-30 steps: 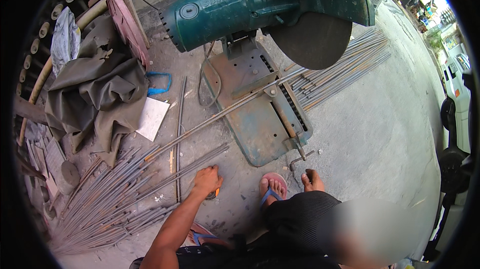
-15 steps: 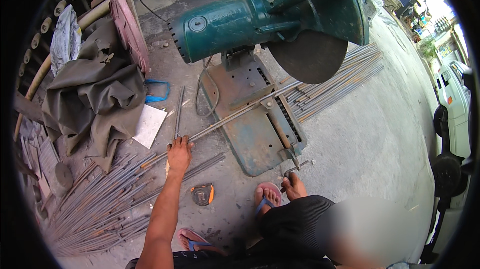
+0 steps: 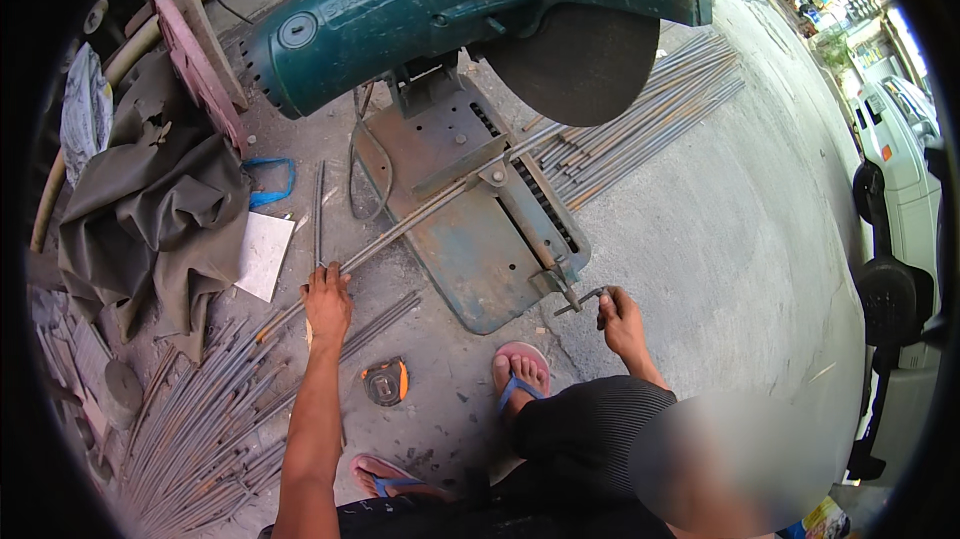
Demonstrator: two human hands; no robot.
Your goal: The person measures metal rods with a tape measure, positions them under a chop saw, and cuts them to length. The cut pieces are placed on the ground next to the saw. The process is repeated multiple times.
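Note:
My left hand (image 3: 328, 304) is closed around thin steel rods (image 3: 405, 224), which run up to the right across the base of a green cut-off saw (image 3: 350, 34). The rods lie in the vise (image 3: 497, 176) on the saw's base plate (image 3: 462, 279), under the raised dark cutting disc (image 3: 580, 69). At the near end of the vise screw, my right hand (image 3: 621, 322) grips the bent crank handle (image 3: 583, 301) with thumb and fingers. Where the left fingers wrap under the rods is hidden.
Bundles of rods lie at the lower left (image 3: 200, 429) and beyond the saw (image 3: 650, 129). A tape measure (image 3: 385, 381) rests near my feet. At left are a grey cloth (image 3: 150, 219), a white board (image 3: 266, 255) and a pink disc (image 3: 200, 74). A power cord loops beside the base.
My right hand has swung the crank handle from below the vise screw round to its right side. The left hand stays on the rods. The whole view has shifted somewhat.

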